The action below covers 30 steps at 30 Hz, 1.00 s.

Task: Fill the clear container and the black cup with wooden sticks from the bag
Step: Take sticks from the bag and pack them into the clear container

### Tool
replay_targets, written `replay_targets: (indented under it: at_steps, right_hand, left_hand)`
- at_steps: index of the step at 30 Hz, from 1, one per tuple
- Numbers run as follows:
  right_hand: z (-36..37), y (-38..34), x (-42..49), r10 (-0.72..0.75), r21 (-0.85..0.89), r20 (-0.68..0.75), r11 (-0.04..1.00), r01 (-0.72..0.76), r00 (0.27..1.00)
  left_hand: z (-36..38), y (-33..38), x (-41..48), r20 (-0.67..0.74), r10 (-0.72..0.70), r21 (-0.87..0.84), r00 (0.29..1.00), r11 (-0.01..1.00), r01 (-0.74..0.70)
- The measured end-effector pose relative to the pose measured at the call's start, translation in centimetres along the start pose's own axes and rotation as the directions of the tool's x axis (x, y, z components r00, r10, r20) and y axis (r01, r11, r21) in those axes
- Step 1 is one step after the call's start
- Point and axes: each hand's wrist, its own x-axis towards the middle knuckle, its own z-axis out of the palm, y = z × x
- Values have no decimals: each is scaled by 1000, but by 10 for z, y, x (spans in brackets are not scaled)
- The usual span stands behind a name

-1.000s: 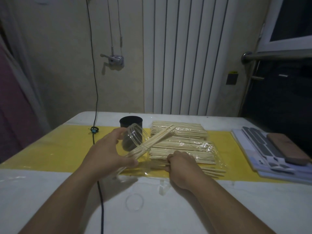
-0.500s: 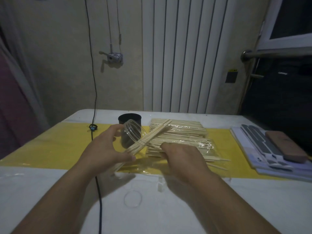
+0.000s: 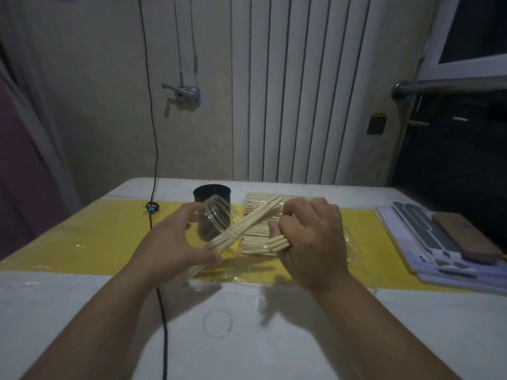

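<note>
My left hand (image 3: 175, 242) holds the clear container (image 3: 216, 220) tilted, mouth up and to the right, above the yellow strip. Several wooden sticks (image 3: 255, 220) poke out of its mouth toward the upper right. My right hand (image 3: 310, 237) grips a small bundle of sticks (image 3: 277, 242), lifted just right of the container's mouth. Below it lies the clear plastic bag (image 3: 344, 242) with a flat pile of sticks. The black cup (image 3: 211, 193) stands upright behind the container; no sticks show above its rim.
A black cable (image 3: 163, 325) runs down the table's left half past my left forearm. A clear lid (image 3: 217, 322) lies on the white near part. Papers and a brown block (image 3: 466, 237) sit at the right edge. A radiator stands behind.
My right hand has risen from the bag with a small bundle of sticks and moved up toward the container's mouth. The left hand keeps holding the tilted container.
</note>
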Motion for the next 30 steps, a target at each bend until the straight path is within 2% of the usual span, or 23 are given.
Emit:
replay_targets:
  at_steps: [6,11,13,16,18,21,22,23,30]
  right_hand:
    - [-4,4,2,154,104,-69,984,-146,986]
    - [-5,8,-3,284,344,-115,910,-230,952]
    - [-7,6,-3,392,474,-130,832,-290,911]
    - [-12,2,1,550,561,-113,723,-403,828]
    - [-18,-4,8,643,643,-74,616,-456,763]
    - [-23,-14,16,772,765,147,308,-566,619]
    - [-22,-15,15,777,764,235,224,-605,584]
    - [-20,-14,13,768,743,301,182,-644,565]
    - [-7,-5,9,696,594,423,270,-758,580]
  left_hand:
    - [0,1,0,-5,10,22,1000,1000,-10]
    - [1,1,-1,-4,23,53,1000,998,-23]
    - [1,2,0,1,34,68,999,997,-34]
    - [2,3,0,6,43,68,999,997,-43]
    - [1,3,-1,6,42,64,999,997,-43]
    - [2,3,-1,2,42,76,999,996,-42]
    - [2,3,-1,1,43,84,999,995,-43]
    - [2,3,-1,1,44,94,999,995,-44]
    - [2,7,-3,18,74,164,997,983,-76]
